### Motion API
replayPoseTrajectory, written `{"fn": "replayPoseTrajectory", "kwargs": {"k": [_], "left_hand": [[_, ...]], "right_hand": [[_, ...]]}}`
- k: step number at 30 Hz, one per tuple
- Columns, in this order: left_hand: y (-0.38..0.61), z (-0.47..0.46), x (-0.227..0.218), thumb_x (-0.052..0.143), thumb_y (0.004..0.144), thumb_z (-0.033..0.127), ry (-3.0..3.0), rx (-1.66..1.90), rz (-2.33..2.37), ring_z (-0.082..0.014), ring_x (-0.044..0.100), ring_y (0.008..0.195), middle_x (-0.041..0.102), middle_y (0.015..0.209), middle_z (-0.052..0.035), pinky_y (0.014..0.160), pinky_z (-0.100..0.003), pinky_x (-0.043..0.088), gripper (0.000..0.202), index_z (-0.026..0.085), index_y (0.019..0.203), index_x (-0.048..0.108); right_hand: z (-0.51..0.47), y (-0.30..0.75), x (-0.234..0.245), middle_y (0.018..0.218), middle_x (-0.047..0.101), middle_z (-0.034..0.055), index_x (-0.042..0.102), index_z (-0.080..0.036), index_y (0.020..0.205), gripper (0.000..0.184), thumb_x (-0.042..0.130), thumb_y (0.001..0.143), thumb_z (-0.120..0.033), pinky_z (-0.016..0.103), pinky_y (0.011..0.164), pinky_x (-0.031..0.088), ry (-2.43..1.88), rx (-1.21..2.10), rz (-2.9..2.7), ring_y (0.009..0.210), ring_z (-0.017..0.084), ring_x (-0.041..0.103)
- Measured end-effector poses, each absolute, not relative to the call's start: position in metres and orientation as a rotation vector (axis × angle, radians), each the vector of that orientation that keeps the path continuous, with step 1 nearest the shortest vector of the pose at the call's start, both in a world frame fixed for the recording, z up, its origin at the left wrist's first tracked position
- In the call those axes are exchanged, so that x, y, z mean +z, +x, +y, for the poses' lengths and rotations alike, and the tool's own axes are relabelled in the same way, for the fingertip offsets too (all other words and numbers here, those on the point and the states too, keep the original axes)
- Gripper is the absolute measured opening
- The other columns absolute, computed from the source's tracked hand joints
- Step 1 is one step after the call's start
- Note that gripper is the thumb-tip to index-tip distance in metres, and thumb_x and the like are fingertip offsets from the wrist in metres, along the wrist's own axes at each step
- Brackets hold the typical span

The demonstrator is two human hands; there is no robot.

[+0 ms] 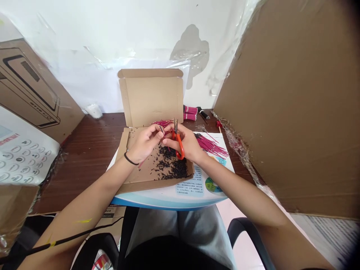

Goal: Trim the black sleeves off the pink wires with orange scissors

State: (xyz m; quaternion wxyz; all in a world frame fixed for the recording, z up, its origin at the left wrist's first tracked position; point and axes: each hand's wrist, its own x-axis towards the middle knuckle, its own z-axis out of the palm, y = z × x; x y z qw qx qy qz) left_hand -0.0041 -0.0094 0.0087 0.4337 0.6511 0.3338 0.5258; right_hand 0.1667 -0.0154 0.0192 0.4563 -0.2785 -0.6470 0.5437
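Both our forearms reach forward over the box, hands raised close together and almost touching. Our left hand [144, 143] pinches a thin wire [161, 129] between thumb and forefinger, a firm grip, and a black band [131, 159] circles that wrist. Our right hand [184, 143] is clenched around orange-handled scissors [179, 147], blades pointing up just beside the wire. Below them, the open cardboard box [150, 99] holds a scatter of black wire clippings [171, 165], with a few pink wires [163, 122] at its far side. More pink wires [210, 145] lie on a printed sheet [189, 185] to the right, and bundled pink wires [190, 113] sit beyond the box on the wooden counter [84, 157], beside a tall cardboard panel [287, 101].
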Motion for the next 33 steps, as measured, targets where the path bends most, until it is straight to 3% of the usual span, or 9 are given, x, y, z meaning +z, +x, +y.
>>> {"fn": "replayPoseTrajectory", "kwargs": {"k": [7, 17, 20, 26, 30, 33], "left_hand": [[-0.001, -0.011, 0.009, 0.078, 0.075, 0.043, 1.383, 1.285, 0.734, -0.0082, 0.057, 0.062, 0.064, 0.077, -0.0011, 0.056, -0.021, 0.047, 0.030, 0.018, 0.081, 0.064], [0.003, -0.020, 0.016, 0.079, 0.070, 0.053, 1.318, 1.283, 0.799, -0.0102, 0.059, 0.052, 0.071, 0.074, -0.0039, 0.052, -0.027, 0.051, 0.041, 0.017, 0.086, 0.067], [0.002, -0.020, 0.015, 0.076, 0.074, 0.050, 1.472, 1.383, 0.933, -0.0106, 0.060, 0.059, 0.069, 0.073, -0.0029, 0.055, -0.025, 0.050, 0.036, 0.017, 0.084, 0.066], [0.001, -0.019, 0.014, 0.072, 0.079, 0.041, 1.740, 1.503, 1.204, -0.0101, 0.055, 0.059, 0.066, 0.073, -0.0013, 0.051, -0.022, 0.042, 0.024, 0.018, 0.082, 0.066], [0.001, -0.020, 0.014, 0.072, 0.078, 0.039, 1.761, 1.488, 1.214, -0.0111, 0.056, 0.064, 0.066, 0.076, -0.0013, 0.053, -0.022, 0.043, 0.022, 0.018, 0.081, 0.065], [0.001, -0.020, 0.013, 0.072, 0.079, 0.043, 1.683, 1.445, 1.121, -0.0112, 0.058, 0.063, 0.067, 0.073, -0.0019, 0.054, -0.023, 0.045, 0.027, 0.018, 0.082, 0.064]], "right_hand": [[-0.014, 0.165, 0.016, 0.068, 0.060, -0.0061, 0.049, -0.023, 0.095, 0.045, 0.080, 0.066, -0.037, 0.032, 0.068, 0.052, -0.762, 1.393, -1.512, 0.064, 0.012, 0.060], [-0.017, 0.160, 0.014, 0.074, 0.059, -0.0053, 0.046, -0.024, 0.096, 0.049, 0.080, 0.066, -0.043, 0.034, 0.072, 0.054, -0.689, 1.510, -1.486, 0.069, 0.013, 0.062], [-0.015, 0.165, 0.015, 0.072, 0.060, -0.0035, 0.049, -0.023, 0.093, 0.041, 0.076, 0.070, -0.043, 0.032, 0.070, 0.051, -0.784, 1.288, -1.609, 0.069, 0.014, 0.060], [-0.012, 0.183, 0.027, 0.075, 0.065, -0.0003, 0.060, -0.021, 0.098, 0.024, 0.065, 0.081, -0.037, 0.027, 0.068, 0.043, -1.069, 0.476, -1.846, 0.064, 0.012, 0.053], [-0.011, 0.185, 0.028, 0.060, 0.055, -0.0035, 0.066, -0.019, 0.087, 0.024, 0.066, 0.080, -0.042, 0.025, 0.060, 0.036, -1.137, 0.337, -1.925, 0.056, 0.010, 0.043], [-0.011, 0.182, 0.026, 0.057, 0.051, -0.0044, 0.065, -0.019, 0.079, 0.026, 0.069, 0.078, -0.045, 0.025, 0.058, 0.034, -1.144, 0.475, -1.910, 0.056, 0.010, 0.042]]}}
